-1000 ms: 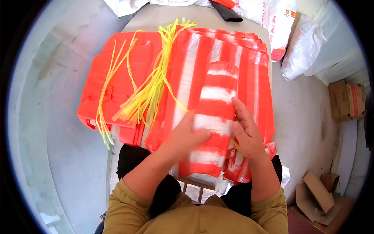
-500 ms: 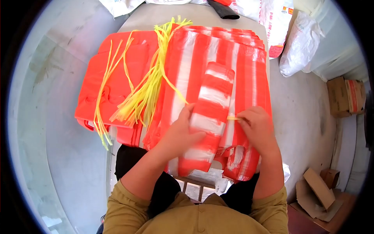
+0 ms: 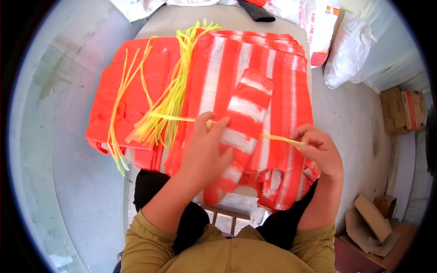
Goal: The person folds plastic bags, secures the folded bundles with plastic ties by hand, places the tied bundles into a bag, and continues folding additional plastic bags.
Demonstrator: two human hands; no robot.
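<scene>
We see right hand (image 3: 322, 149) clamped on yellow plastic ribbon (image 3: 278, 138); left hand (image 3: 205, 148) at ribbon, closure unclear. Even pull likely steadies folded red-and-white plastic bundle (image 3: 248, 109).

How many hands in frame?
2: the left hand over the folded striped bundle's left edge, the right hand right of the bundle, pinching a yellow strip. Neither is hidden.

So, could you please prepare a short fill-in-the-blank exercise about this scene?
The right hand pinches a strip coloured ____.
The folded bundle is striped red and ____.
In the picture, the plain red bags lie to the ____ of the striped stack.

Missing words: yellow; white; left.
</scene>
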